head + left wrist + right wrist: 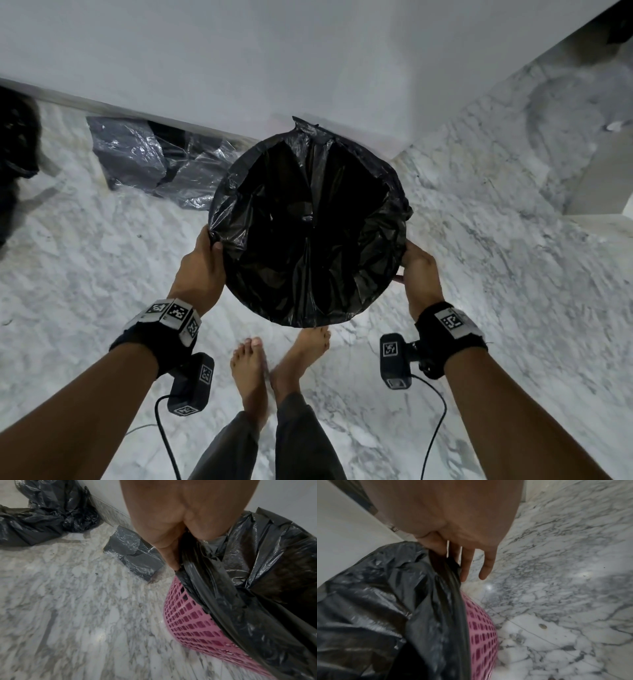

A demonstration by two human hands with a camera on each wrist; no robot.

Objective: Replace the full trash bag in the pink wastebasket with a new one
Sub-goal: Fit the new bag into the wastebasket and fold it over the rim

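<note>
A new black trash bag [308, 233] lines the pink mesh wastebasket [193, 622], and its edge is folded out over the rim. My left hand [214, 245] grips the bag-covered rim on the left, thumb over the top, and a finger [171, 561] is tucked at the bag's folded edge. On the right side my right hand [409, 253] pinches the bag's edge at the rim, and two of its fingers [485, 568] hang straight beside the basket [481, 635]. The full black bag [42, 513] lies on the floor by the wall at far left.
A clear-wrapped pack of grey bags [144, 161] lies by the white wall's skirting, left of the basket. The floor is white-grey marble [496, 274]. My bare feet [250, 370] stand just behind the basket. A white wall corner juts out at the right [599, 178].
</note>
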